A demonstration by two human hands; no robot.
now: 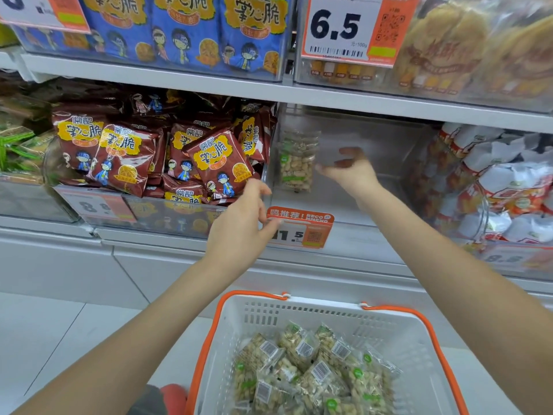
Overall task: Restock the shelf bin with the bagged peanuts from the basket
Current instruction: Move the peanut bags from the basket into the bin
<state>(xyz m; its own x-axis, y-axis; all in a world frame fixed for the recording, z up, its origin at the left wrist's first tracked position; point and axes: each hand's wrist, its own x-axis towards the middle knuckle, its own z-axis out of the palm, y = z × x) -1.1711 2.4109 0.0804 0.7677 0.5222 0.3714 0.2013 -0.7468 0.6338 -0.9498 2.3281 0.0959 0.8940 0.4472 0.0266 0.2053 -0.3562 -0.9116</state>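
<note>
Head view: one peanut bag stands upright against the left wall of the clear bin, just left of the right hand. That hand reaches into the bin with loosely spread fingers that hold nothing, close to the bag but apart from it. The left hand is at the bin's front left corner, fingers relaxed and empty, thumb touching the price tag. More peanut bags lie piled in the basket, well below both hands.
</note>
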